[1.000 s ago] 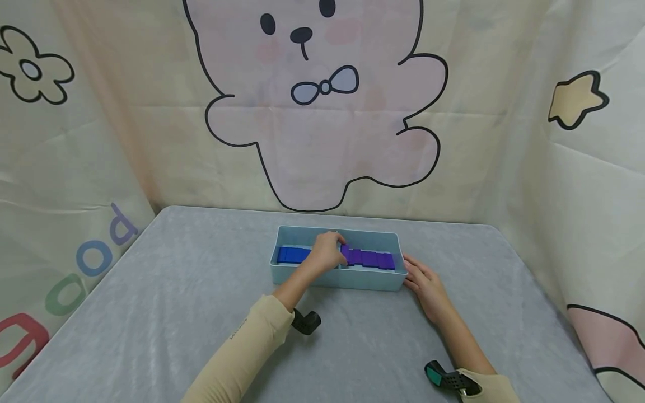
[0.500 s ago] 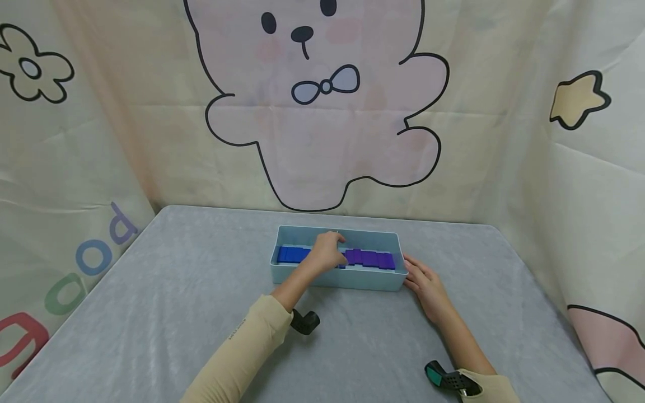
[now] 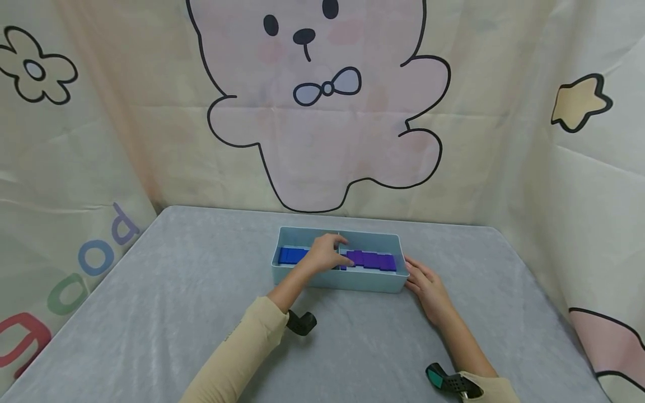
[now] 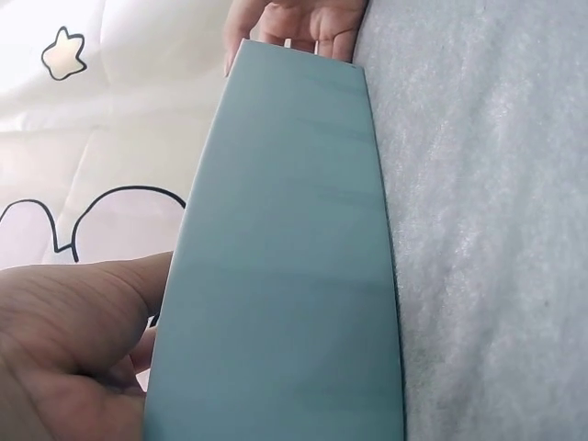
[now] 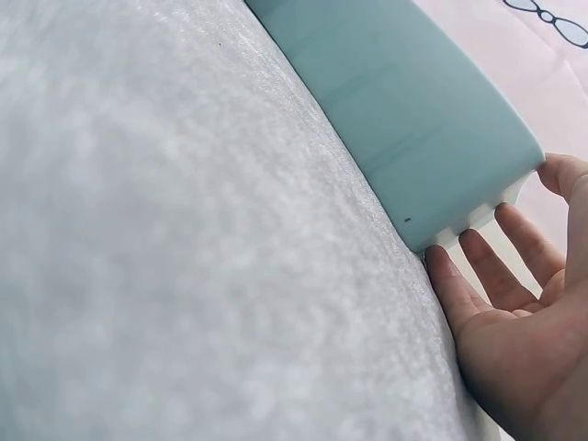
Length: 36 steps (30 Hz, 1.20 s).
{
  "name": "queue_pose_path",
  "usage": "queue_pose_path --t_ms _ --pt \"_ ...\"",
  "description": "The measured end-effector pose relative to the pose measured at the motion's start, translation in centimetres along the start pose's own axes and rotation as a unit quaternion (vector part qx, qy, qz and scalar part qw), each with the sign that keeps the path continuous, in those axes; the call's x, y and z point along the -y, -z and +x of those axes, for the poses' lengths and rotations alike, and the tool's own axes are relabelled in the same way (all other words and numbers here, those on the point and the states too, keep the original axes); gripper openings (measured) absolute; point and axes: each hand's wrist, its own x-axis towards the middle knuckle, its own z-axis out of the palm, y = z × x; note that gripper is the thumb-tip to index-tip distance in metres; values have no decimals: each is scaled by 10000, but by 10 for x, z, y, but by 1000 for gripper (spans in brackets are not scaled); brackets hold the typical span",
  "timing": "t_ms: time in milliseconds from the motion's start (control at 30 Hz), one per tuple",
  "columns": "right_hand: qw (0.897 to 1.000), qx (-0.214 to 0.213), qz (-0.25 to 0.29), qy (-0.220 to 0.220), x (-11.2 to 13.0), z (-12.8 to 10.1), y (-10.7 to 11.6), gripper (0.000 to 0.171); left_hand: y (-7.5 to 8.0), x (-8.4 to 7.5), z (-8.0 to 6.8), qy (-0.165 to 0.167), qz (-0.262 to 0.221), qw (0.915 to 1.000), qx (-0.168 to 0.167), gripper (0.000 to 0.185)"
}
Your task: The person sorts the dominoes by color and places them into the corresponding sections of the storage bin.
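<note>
The fingers (image 3: 336,242) of the left hand (image 3: 322,254) are curled down inside the pale blue bin (image 3: 340,280) at the centre of the head view, at the seam where the row of blue tiles (image 3: 292,255) meets the row of purple tiles (image 3: 370,258). They seem to pinch the end purple tile, though the knuckles hide the contact, so I cannot tell for sure. The right hand (image 3: 428,285) lies flat and relaxed on the grey tabletop (image 3: 166,302), its straight fingers (image 5: 491,276) touching the bin's right end wall and holding nothing.

The tiles lie flat along the bin's floor, blue toward the left of the frame, purple toward the right. In the left wrist view the bin's outer wall (image 4: 285,266) fills the frame, with the right hand (image 4: 299,23) at its far end.

A likely slip from here: a tile caught at an angle could wedge against its neighbours or the divider, or the light bin could slide if the bracing hand eases off.

Compared with a second ago, the purple tile that stood raised by the left fingers now lies level with its row, and the left hand sits a touch lower; the right hand has kept its place.
</note>
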Motion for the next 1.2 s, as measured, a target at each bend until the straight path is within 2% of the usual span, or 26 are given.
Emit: queue_pose_path --t_ms 233,400,733,867,1033,1200 --pt "9999 -3 86 114 -3 -1 0 58 4 2 -8 -162 -296 9993 171 44" --pt "9999 33 85 132 -3 -3 2 58 10 5 -15 -359 -312 9987 182 34" --pt "9995 -23 229 215 -2 -2 7 60 36 14 -27 -580 -399 9975 43 28" --pt "9998 13 -105 167 3 -2 10 61 50 21 -35 -839 -419 9954 -196 29" --pt "9976 109 -667 177 11 -4 17 61 67 33 -47 -1159 -285 9896 -808 30" --pt "9875 169 -1478 511 19 -5 27 57 82 46 -58 -1242 26 9822 -1410 29"
